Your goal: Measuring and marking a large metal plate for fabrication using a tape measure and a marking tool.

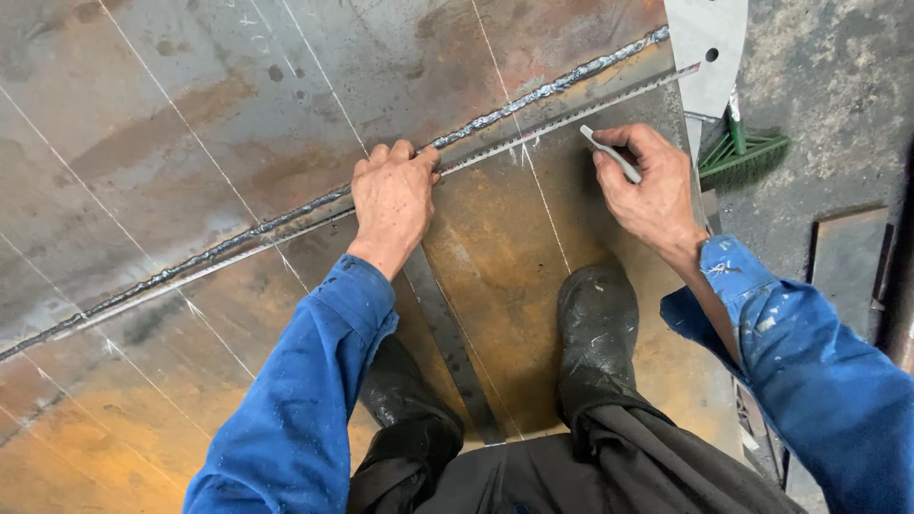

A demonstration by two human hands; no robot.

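Dark trousers [571, 476] and a scuffed black boot [597, 328] stand on a rusty steel plate [143, 143]. Left hand [392, 200] presses flat, fingers spread, on a long metal square [533, 133] lying just beside a rough weld seam [533, 95]. Right hand [652, 190] pinches a flat grey marking stick [611, 154] at the ruler's edge.

Bare plate [190, 114] lies open beyond the weld [286, 214]. Between the left hand [392, 200] and right hand [652, 190] the plate is free. Boots [595, 333] block the near edge; a broom [743, 148] stands past the right edge.
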